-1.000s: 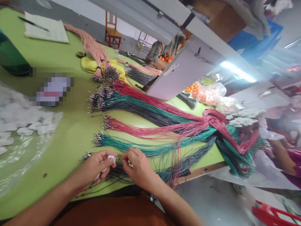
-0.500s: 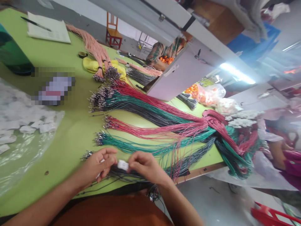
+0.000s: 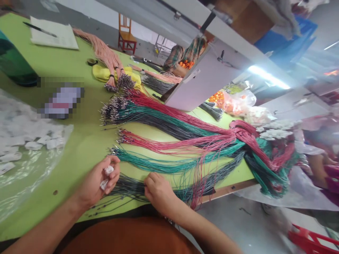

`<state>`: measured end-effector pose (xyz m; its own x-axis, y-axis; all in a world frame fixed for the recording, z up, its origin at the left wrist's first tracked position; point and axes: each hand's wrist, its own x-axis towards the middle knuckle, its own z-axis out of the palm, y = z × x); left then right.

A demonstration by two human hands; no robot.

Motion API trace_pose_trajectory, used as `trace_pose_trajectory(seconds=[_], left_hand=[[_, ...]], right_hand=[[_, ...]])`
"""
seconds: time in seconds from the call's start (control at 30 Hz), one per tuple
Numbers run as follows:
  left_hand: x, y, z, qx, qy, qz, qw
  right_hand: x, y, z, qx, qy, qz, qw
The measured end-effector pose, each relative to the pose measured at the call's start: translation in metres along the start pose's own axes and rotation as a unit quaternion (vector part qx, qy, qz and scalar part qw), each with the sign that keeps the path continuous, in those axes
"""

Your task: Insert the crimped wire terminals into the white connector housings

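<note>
My left hand [image 3: 99, 178] is closed loosely around a few small white plastic connector housings [image 3: 108, 170]; its curled fingertips are at the terminal ends of the green wires [image 3: 148, 161]. Whether those fingertips touch a wire I cannot tell. My right hand [image 3: 159, 190], fingers curled together, is over the black wires [image 3: 129, 185] near the table's front edge. What it holds, if anything, is hidden by its fingers. Just beyond the green bundle lies a bundle of red wires [image 3: 156, 145] with crimped metal tips.
A clear plastic bag [image 3: 39, 173] of white connector housings lies at the left. A pixelated object [image 3: 62, 102], a green container [image 3: 16, 63] and a notebook [image 3: 53, 31] with a pen are behind it. Thicker wire bundles [image 3: 169, 125] stretch across the table under a white panel [image 3: 203, 81].
My hands have moved apart. The left went up and left to the green wire ends, while the right stayed near the black wires. The white connector between them is no longer there.
</note>
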<state>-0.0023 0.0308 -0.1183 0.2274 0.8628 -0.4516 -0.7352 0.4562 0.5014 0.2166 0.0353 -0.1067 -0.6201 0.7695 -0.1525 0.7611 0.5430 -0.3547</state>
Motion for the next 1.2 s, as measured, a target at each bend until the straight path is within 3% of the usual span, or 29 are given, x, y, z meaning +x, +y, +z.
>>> trace_pose_trajectory(seconds=[0.1, 0.2, 0.3, 0.37, 0.47, 0.57, 0.6, 0.67, 0.77, 0.93, 1.2], left_hand=[[-0.002, 0.007, -0.001, -0.001, -0.004, 0.046, 0.999], [-0.003, 0.016, -0.002, 0.002, 0.025, 0.102, 0.994], [-0.002, 0.023, -0.001, 0.013, 0.083, 0.171, 0.982], [-0.001, 0.021, -0.001, 0.031, 0.094, 0.191, 0.977], [-0.001, 0.006, 0.000, 0.080, 0.067, 0.133, 0.986], [-0.002, -0.014, 0.001, 0.140, 0.033, 0.024, 0.989], [-0.002, -0.018, 0.002, 0.153, 0.022, -0.008, 0.988], [-0.001, -0.024, 0.003, 0.159, 0.005, -0.045, 0.986], [0.002, -0.023, 0.002, 0.142, -0.003, -0.050, 0.989], [0.005, -0.022, 0.000, 0.133, 0.004, -0.054, 0.990], [0.005, -0.022, 0.000, 0.154, 0.003, -0.059, 0.986]], right_hand=[[0.001, 0.003, 0.004, -0.006, 0.030, -0.022, 0.999], [-0.010, 0.011, -0.014, 0.133, 0.042, -0.029, 0.990], [-0.025, 0.010, -0.043, 0.314, -0.051, -0.015, 0.948], [-0.032, 0.000, -0.060, 0.383, -0.112, -0.011, 0.917], [-0.029, -0.026, -0.072, 0.440, -0.179, -0.059, 0.878], [-0.010, -0.046, -0.064, 0.510, -0.197, -0.075, 0.834], [-0.002, -0.048, -0.057, 0.510, -0.164, -0.049, 0.843], [0.014, -0.043, -0.042, 0.453, -0.056, 0.031, 0.889], [0.027, -0.027, -0.022, 0.322, 0.053, 0.101, 0.940], [0.026, -0.015, -0.011, 0.249, 0.075, 0.079, 0.962], [0.027, -0.020, -0.010, 0.241, 0.132, 0.062, 0.960]])
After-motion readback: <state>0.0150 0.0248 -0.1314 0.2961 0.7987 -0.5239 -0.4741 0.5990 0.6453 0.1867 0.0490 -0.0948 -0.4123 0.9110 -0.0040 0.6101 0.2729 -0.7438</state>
